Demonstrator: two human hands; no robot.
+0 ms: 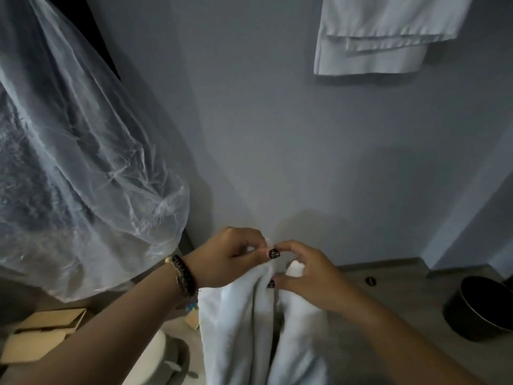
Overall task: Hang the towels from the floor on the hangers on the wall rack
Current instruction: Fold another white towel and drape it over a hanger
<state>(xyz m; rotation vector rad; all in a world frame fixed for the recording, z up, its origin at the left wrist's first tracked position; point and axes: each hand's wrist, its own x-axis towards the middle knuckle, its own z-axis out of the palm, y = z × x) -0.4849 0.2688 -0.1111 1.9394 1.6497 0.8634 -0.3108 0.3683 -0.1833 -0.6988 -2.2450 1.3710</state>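
Note:
A white towel (238, 323) hangs down in front of me, lifted off the floor. My left hand (227, 259), with a dark bracelet on the wrist, pinches its top edge between thumb and fingers. Close beside it on the right, my right hand (305, 270) grips another part of the same top edge, a fold of cloth showing between its fingers. High on the grey wall at the upper right hangs another folded white towel (383, 31). No hanger or rack shows in view.
A large clear plastic cover (69, 162) over dark clothing hangs at the left. Flat cardboard pieces (41, 332) lie on the floor below it, with a white round object (155, 354) near them. A black round bin (480, 309) stands on the floor at the right.

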